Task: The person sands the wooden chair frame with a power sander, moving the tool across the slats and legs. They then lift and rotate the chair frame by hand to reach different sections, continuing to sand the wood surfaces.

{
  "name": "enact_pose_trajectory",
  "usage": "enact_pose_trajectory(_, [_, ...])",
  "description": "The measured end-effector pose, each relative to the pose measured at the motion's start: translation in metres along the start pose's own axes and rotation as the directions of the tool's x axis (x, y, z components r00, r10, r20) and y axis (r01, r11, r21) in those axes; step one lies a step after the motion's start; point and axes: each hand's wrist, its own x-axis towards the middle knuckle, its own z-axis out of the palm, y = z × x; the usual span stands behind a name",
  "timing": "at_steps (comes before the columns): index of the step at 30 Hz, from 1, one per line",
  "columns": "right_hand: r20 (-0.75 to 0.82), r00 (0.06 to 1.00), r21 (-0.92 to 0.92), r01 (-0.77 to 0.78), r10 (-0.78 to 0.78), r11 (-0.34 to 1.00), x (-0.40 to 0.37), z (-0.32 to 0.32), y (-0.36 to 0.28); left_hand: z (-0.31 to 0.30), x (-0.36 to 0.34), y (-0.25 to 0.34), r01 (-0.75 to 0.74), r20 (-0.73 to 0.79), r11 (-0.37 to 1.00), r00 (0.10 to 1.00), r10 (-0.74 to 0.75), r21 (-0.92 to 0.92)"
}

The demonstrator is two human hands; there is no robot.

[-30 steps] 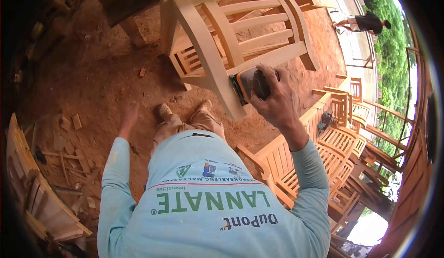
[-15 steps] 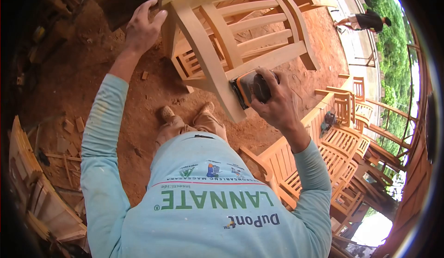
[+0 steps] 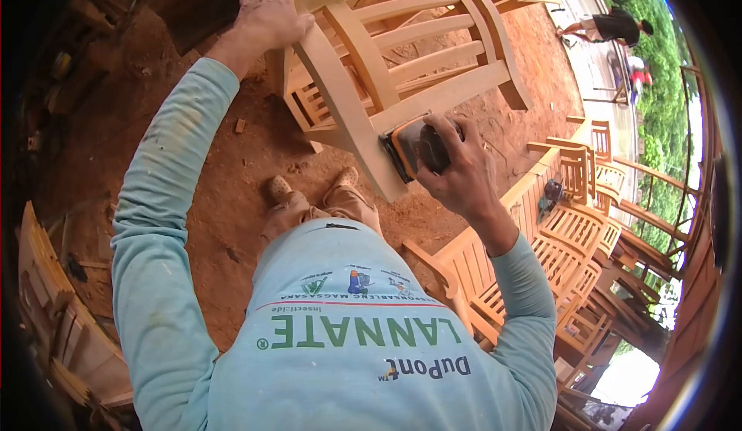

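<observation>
My right hand point(image 3: 457, 164) is wrapped round an orange and black power sander point(image 3: 420, 147). The sander rests on the lower corner of a pale wooden chair point(image 3: 345, 110), where a side post meets a crosspiece. My left hand point(image 3: 270, 15) lies on the chair's upper left corner, its fingers stretched out over the wood. Curved slats run across the chair's back between the frame pieces. The sander's underside is hidden against the wood.
Several wooden chairs and benches point(image 3: 568, 234) stand at the right, with another power tool point(image 3: 550, 193) on one. Wood pieces point(image 3: 69, 307) lie at the lower left. A person point(image 3: 618, 27) is in the far background. A cord point(image 3: 495, 141) trails over the dirt floor.
My left hand has moved right and up, from beside the chair's corner onto it. The sander in my right hand has barely shifted. A figure in red now shows in the background.
</observation>
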Motion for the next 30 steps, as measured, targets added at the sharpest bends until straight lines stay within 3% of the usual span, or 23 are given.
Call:
enact_pose_trajectory(7, [-0.059, 0.998, 0.010, 0.009, -0.008, 1.000, 0.014, 0.007, -0.007, -0.012, -0.002, 0.008, 0.042, 0.080, 0.999, 0.996, -0.041, -0.012])
enact_pose_trajectory(30, [-0.019, 1.000, -0.047, -0.015, 0.014, 0.999, 0.027, 0.008, -0.017, -0.006, 0.001, 0.006, 0.030, 0.056, 1.000, 0.998, -0.030, -0.008])
